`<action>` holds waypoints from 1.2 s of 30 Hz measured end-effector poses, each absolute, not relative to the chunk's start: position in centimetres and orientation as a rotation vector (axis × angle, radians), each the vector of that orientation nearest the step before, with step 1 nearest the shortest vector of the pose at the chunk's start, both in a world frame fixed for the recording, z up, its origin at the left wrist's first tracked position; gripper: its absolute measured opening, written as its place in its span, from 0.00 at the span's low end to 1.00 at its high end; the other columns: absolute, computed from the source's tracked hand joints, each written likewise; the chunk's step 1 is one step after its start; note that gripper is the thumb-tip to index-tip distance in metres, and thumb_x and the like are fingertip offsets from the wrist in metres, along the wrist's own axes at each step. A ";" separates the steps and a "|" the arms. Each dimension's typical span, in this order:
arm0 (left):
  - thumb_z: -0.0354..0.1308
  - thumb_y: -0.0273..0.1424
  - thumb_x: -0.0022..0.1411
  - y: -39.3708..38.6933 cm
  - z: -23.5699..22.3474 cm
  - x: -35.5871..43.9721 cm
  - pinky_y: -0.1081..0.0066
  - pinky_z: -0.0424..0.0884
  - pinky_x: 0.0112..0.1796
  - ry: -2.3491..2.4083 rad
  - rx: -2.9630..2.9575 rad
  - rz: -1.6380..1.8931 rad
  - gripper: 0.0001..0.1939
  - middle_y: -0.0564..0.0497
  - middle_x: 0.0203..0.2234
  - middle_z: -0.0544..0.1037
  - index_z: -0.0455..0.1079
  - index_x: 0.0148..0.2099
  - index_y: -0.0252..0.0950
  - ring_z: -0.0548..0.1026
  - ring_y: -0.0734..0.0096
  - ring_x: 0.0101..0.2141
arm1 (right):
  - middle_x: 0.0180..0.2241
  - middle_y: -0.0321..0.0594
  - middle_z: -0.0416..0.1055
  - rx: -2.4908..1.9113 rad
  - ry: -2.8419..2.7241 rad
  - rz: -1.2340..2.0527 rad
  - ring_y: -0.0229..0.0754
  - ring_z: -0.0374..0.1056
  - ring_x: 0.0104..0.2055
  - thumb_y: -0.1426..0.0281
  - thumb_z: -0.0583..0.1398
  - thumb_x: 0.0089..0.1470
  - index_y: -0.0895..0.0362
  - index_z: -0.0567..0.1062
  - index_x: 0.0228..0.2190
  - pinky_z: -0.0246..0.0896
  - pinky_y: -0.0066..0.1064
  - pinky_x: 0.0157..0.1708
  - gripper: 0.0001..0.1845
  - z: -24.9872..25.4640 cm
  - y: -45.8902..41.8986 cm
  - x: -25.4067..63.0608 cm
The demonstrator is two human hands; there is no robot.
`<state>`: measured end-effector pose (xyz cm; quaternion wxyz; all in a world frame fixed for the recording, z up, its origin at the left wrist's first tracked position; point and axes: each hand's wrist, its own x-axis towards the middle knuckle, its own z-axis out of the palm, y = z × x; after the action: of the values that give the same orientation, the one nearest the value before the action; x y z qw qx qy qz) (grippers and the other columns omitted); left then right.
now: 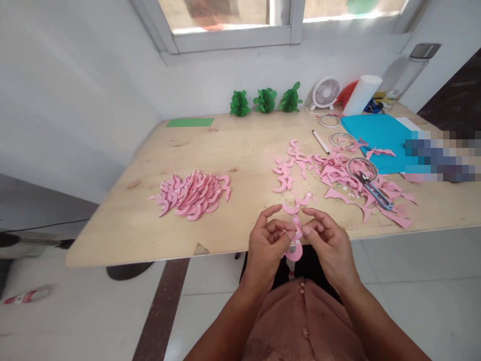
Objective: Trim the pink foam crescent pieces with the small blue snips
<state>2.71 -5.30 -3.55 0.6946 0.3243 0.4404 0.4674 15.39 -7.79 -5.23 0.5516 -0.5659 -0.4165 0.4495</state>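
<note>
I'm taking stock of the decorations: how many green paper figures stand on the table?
3, in a row along the back of the table: the left figure, the middle figure and the right figure, nearest the white fan. None seems hidden.

The desk across the middle is pale matt wood, its grain knotted. The pink strip at lower centre looks like smooth matt paper, as do the cut-outs left of centre. The fan, upper right, appears smooth plastic; the floor tiles, lower left, are faintly glossy.
</note>
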 end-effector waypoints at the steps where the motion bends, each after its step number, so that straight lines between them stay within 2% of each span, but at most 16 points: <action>1: 0.67 0.28 0.46 -5.3 -3.5 2.7 0.79 0.63 0.21 0.990 0.719 1.047 0.30 0.56 0.24 0.73 0.63 0.51 0.37 0.66 0.80 0.20 | 0.24 0.32 0.70 -1.341 -0.988 1.061 0.37 0.67 0.28 0.63 0.61 0.52 0.54 0.71 0.45 0.63 0.30 0.33 0.18 -5.2 -7.8 15.4; 11: 0.65 0.26 0.46 -5.3 -3.7 2.8 0.80 0.61 0.20 1.002 0.712 1.077 0.29 0.57 0.23 0.72 0.63 0.51 0.37 0.66 0.80 0.19 | 0.27 0.37 0.73 -1.391 -1.000 1.048 0.41 0.69 0.32 0.60 0.57 0.56 0.55 0.72 0.45 0.63 0.32 0.35 0.18 -5.0 -7.8 15.7; 16: 0.66 0.27 0.46 -5.3 -4.0 2.7 0.80 0.61 0.20 1.002 0.719 1.088 0.29 0.58 0.23 0.72 0.62 0.51 0.37 0.64 0.82 0.17 | 0.28 0.37 0.74 -1.393 -0.975 1.023 0.40 0.69 0.33 0.60 0.58 0.56 0.55 0.73 0.44 0.63 0.32 0.38 0.17 -5.4 -7.7 15.9; 20: 0.65 0.28 0.47 -5.0 -4.5 2.4 0.79 0.61 0.20 1.020 0.751 1.109 0.29 0.57 0.24 0.72 0.62 0.52 0.36 0.64 0.82 0.17 | 0.33 0.39 0.75 -1.408 -0.949 1.000 0.41 0.70 0.37 0.60 0.58 0.55 0.54 0.73 0.44 0.63 0.33 0.41 0.17 -5.4 -7.7 15.9; 25: 0.64 0.29 0.47 -2.2 -5.9 -0.1 0.77 0.63 0.22 1.203 0.888 1.254 0.29 0.55 0.26 0.73 0.62 0.52 0.37 0.67 0.80 0.20 | 0.35 0.41 0.75 -1.449 -0.958 0.957 0.43 0.70 0.38 0.59 0.59 0.54 0.54 0.74 0.44 0.64 0.36 0.42 0.18 -5.2 -7.7 16.1; 28: 0.61 0.30 0.50 0.4 -6.7 -2.6 0.76 0.65 0.24 1.437 1.164 1.320 0.30 0.53 0.29 0.75 0.60 0.56 0.38 0.68 0.78 0.21 | 0.34 0.41 0.75 -1.457 -0.938 0.953 0.43 0.70 0.38 0.59 0.59 0.54 0.54 0.74 0.44 0.64 0.37 0.41 0.18 -5.3 -7.8 16.1; 32: 0.63 0.30 0.50 2.2 -7.4 -5.1 0.69 0.70 0.38 1.527 1.513 1.206 0.34 0.45 0.44 0.74 0.58 0.59 0.41 0.74 0.71 0.35 | 0.34 0.41 0.75 -1.443 -0.901 0.970 0.43 0.71 0.38 0.59 0.60 0.53 0.54 0.74 0.43 0.65 0.37 0.42 0.18 -5.7 -7.8 16.1; 34: 0.62 0.31 0.52 2.3 -7.7 -5.6 0.67 0.70 0.41 1.520 1.527 1.185 0.33 0.43 0.50 0.71 0.58 0.60 0.42 0.74 0.68 0.39 | 0.34 0.40 0.75 -1.443 -0.885 0.990 0.42 0.70 0.38 0.59 0.61 0.52 0.54 0.74 0.43 0.65 0.36 0.43 0.18 -5.9 -7.8 16.2; 36: 0.60 0.31 0.54 2.1 -7.8 -5.8 0.66 0.70 0.42 1.512 1.505 1.203 0.32 0.43 0.51 0.70 0.57 0.61 0.43 0.74 0.68 0.40 | 0.35 0.40 0.75 -1.450 -0.873 1.005 0.42 0.70 0.38 0.59 0.61 0.52 0.53 0.74 0.43 0.64 0.34 0.43 0.18 -6.0 -7.8 16.2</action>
<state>-5.85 2.09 -7.78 0.3393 0.5778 0.5808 0.4622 16.22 -7.77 -5.95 0.5534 -0.6136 -0.3695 0.4252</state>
